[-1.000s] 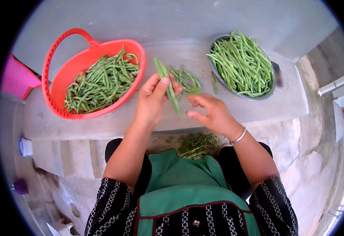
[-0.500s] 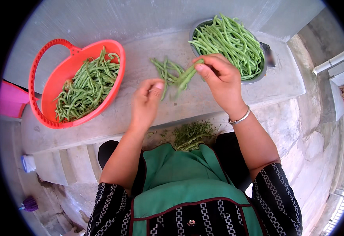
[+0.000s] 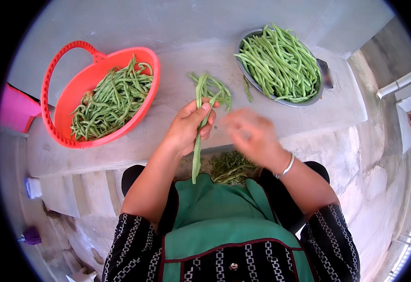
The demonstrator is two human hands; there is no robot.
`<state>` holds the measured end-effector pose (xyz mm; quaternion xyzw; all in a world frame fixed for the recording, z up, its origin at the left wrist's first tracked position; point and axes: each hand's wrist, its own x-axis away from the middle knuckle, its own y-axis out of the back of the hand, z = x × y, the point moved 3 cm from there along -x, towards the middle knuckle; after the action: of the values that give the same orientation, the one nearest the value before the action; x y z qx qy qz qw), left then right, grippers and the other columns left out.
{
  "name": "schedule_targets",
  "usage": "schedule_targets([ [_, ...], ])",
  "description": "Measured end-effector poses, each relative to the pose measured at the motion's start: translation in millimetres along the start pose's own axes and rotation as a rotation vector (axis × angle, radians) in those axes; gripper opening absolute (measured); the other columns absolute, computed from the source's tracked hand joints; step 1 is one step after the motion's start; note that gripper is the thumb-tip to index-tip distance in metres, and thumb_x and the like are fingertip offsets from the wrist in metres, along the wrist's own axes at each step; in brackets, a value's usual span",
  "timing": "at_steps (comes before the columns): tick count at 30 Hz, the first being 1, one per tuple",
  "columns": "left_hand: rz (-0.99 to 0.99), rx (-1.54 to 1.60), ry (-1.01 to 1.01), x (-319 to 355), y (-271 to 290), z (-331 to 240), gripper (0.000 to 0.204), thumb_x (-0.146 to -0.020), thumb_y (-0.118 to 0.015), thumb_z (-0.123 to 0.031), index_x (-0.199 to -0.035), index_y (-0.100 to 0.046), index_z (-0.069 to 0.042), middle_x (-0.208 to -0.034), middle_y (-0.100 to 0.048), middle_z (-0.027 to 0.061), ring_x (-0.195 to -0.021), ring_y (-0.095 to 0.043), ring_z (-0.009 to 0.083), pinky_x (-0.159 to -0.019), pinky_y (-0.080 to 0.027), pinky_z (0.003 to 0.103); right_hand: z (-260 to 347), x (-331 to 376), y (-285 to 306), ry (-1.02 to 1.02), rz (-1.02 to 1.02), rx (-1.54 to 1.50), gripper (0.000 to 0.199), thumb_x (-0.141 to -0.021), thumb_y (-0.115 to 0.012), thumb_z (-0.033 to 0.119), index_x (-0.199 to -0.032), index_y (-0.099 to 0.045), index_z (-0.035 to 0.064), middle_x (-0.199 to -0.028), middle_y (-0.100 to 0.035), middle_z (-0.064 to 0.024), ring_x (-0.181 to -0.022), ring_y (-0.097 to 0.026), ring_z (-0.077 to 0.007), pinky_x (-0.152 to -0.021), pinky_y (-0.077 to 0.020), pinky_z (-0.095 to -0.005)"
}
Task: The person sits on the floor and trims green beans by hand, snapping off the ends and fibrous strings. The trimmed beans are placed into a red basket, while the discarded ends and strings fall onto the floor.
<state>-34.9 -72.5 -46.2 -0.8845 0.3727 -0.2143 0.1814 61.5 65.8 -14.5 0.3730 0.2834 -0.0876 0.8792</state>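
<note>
My left hand [image 3: 186, 128] is closed around long green beans [image 3: 197, 160], thumb on top, the lower end hanging toward the apron. Just to its right, my right hand [image 3: 254, 137] is smeared by motion, so I cannot tell how its fingers lie or whether they hold anything. Beyond the left hand a small bunch of green beans [image 3: 222, 92] lies on the concrete ledge [image 3: 182, 61]. A grey basin [image 3: 246, 75] heaped with green beans [image 3: 280, 63] stands at the far right. At the left is a red handled basket [image 3: 150, 96], partly filled with thinner, curled beans [image 3: 109, 103].
A single bean [image 3: 247, 89] lies beside the basin, and a dark object [image 3: 326, 74] touches the basin's right side. Below the ledge, between my knees, is a pile of green trimmings [image 3: 231, 167]. The grey wall [image 3: 191, 21] rises behind the ledge.
The beans have gone from my right hand to my left, which has closed on them. My right hand has moved down and toward me. A single bean now shows beside the basin.
</note>
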Motion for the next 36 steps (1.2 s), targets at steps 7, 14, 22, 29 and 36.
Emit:
schedule_targets([
  [7, 0.088, -0.125, 0.017, 2, -18, 12, 0.022, -0.099, -0.044, -0.024, -0.108, -0.052, -0.005, -0.075, -0.049, 0.0007, -0.053, -0.040, 0.0073, -0.047, -0.034, 0.021, -38, -13, -8, -0.624, -0.024, -0.830, 0.017, -0.088, -0.064, 0.015, -0.099, -0.064, 0.0012, -0.085, -0.064, -0.0018, -0.076, -0.056, -0.0071, -0.069, -0.0461, -0.0226],
  [14, 0.188, -0.073, 0.070, 3, -18, 15, 0.027, -0.098, -0.046, -0.027, -0.106, -0.051, -0.002, -0.071, -0.047, 0.0004, -0.047, -0.035, 0.0060, -0.043, -0.030, 0.019, -45, -10, -5, -0.754, 0.049, -0.998, 0.017, -0.086, -0.066, 0.019, -0.089, -0.064, 0.0025, -0.082, -0.064, -0.0037, -0.073, -0.057, -0.0080, -0.067, -0.0467, -0.0225],
  [22, 0.232, -0.354, 0.045, 1, -5, 3, 0.028, -0.098, -0.046, -0.027, -0.104, -0.053, 0.000, -0.069, -0.045, -0.0002, -0.046, -0.036, 0.0056, -0.041, -0.030, 0.019, -43, -6, 5, -0.745, 0.088, -1.037, 0.013, -0.090, -0.061, 0.015, -0.094, -0.062, 0.0029, -0.079, -0.061, -0.0012, -0.070, -0.057, -0.0088, -0.064, -0.0469, -0.0218],
  [29, 0.123, -0.330, 0.185, -1, -5, 14, 0.026, -0.098, -0.045, -0.025, -0.104, -0.053, 0.000, -0.069, -0.046, 0.0001, -0.046, -0.037, 0.0070, -0.042, -0.031, 0.020, -23, -21, 18, -0.344, -0.172, -0.342, 0.013, -0.087, -0.063, 0.005, -0.100, -0.062, 0.0032, -0.082, -0.060, -0.0004, -0.073, -0.057, -0.0073, -0.066, -0.0472, -0.0214],
  [36, 0.119, -0.542, 0.072, -6, -4, 20, 0.024, -0.099, -0.042, -0.022, -0.103, -0.053, -0.001, -0.069, -0.046, 0.0001, -0.047, -0.038, 0.0069, -0.042, -0.032, 0.021, -39, -15, 12, -0.517, -0.107, -0.583, 0.011, -0.090, -0.059, 0.011, -0.097, -0.061, 0.0021, -0.084, -0.060, -0.0012, -0.074, -0.058, -0.0092, -0.069, -0.0475, -0.0219],
])
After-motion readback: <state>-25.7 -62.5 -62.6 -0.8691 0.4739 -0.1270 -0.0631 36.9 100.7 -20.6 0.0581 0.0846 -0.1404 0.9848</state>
